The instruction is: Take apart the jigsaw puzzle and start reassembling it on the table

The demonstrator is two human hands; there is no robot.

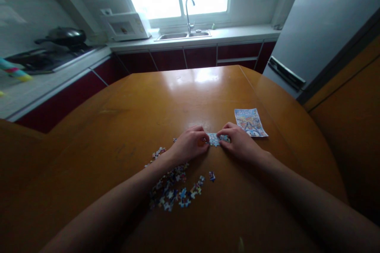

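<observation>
Head view: left hand [191, 143] and right hand [238, 141] pinch a puzzle strip [213, 139], its long axis sideways.

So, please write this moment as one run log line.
left hand: at left end of joined puzzle strip; right hand: at its right end; loose pieces: scattered on table; picture sheet: beyond right hand

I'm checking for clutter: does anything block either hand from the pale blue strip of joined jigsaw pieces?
Nothing visible: the left hand and right hand are at opposite ends of the pale blue jigsaw strip. Loose multicoloured jigsaw pieces lie mostly nearer the camera; a colourful printed sheet lies past the right hand.
</observation>
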